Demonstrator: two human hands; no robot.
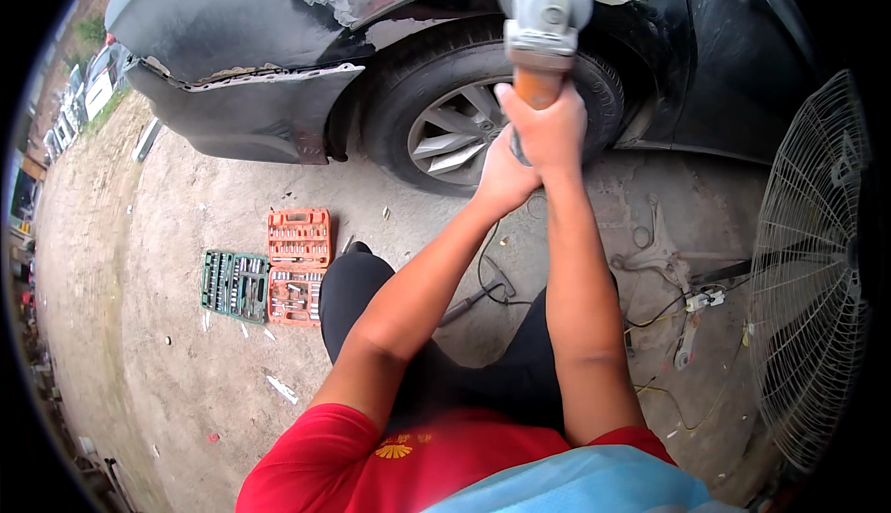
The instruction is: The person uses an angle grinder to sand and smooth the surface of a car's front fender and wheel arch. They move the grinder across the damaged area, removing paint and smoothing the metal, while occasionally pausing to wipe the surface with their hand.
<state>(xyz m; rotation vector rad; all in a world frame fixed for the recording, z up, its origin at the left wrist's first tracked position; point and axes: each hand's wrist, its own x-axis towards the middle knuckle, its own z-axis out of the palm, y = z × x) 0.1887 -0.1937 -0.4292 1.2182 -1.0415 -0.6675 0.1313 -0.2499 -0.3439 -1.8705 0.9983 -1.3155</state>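
Both hands hold a power sander [543, 21] with an orange handle and a grey head up against the sanded wheel arch of a black car [269, 40]. My right hand [549, 123] wraps the orange handle from above. Just beneath it, my left hand [506, 179] grips the lower end of the handle. The tool's head sits over the tyre of the wheel [464, 123] with silver spokes. Grey filler patches show on the panel above the arch.
On the dirt ground at left lie an open orange socket set [297, 267] and an open green tool case [234, 286]. A large wire-guard fan [812, 272] stands at right. Cables and a plug strip [701, 301] trail beside my legs.
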